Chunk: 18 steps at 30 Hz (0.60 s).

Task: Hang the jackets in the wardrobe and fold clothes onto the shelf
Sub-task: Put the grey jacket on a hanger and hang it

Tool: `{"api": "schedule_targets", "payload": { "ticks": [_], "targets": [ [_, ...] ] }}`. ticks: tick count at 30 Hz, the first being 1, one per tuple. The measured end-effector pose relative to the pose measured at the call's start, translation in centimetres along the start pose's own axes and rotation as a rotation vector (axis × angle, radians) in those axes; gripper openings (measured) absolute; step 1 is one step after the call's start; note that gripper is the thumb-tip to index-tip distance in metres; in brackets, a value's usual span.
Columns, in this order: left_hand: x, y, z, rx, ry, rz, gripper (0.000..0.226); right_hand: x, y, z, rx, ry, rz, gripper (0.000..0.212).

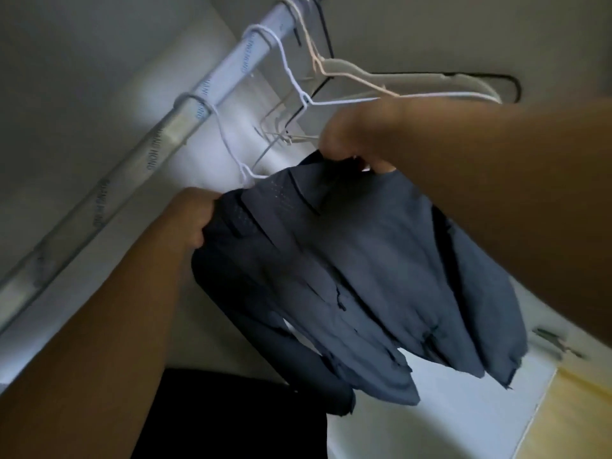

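The left grip (195,220) is clenched on the near shoulder edge of a dark grey-blue jacket (364,266), fingers curled into the cloth so that only the knuckles and the back of the hand show. The right grip (351,140) grasps the jacket's top edge near the collar; its fingertips are buried in the fabric and the forearm crosses the view, covering part of the cloth behind it. The jacket hangs between the two grips inside the wardrobe, just below the rail (228,67), its body falling down and to the right in folds, one sleeve trailing low at the left. A white wire hanger (244,170) is hooked over the rail, and its neck runs down into the jacket's collar; the hanger's shoulders are hidden in the cloth, so how they sit inside cannot be told. Further along the rail hang a second white wire hanger (306,99), a beige hanger (334,63) and a black hanger (463,74), their far ends cut by the right forearm. The rail bears printed lettering, too blurred to read surely. Below lies a black mass (231,419), shapeless in the dark, beside a pale surface (430,409).
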State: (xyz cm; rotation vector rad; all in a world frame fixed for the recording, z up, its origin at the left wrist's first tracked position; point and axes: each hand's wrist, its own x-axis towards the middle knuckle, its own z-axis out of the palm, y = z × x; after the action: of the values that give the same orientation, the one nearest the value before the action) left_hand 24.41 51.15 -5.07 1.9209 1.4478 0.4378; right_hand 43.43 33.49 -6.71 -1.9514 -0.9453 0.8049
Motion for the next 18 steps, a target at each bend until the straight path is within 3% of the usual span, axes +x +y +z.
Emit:
{"api": "schedule_targets", "payload": {
  "ticks": [3,7,10,18],
  "targets": [
    [-1.5,0.0,-0.4,-0.080,0.057,0.078,0.029,-2.1,-0.1,-0.4,0.046,0.068,-0.063,0.009],
    [-1.1,-1.0,-1.1,0.017,0.182,0.214,0.006,-4.2,-0.2,-0.8,0.139,0.148,-0.065,0.026],
    [0.2,-1.7,-1.6,0.037,0.223,0.196,0.026,-4.6,-0.3,-0.3,0.141,0.214,-0.049,0.033],
    [-2.6,0.7,-1.3,-0.396,0.076,-0.005,0.027,-4.1,-0.6,-0.5,0.213,0.277,-0.010,0.043]
  ]
}}
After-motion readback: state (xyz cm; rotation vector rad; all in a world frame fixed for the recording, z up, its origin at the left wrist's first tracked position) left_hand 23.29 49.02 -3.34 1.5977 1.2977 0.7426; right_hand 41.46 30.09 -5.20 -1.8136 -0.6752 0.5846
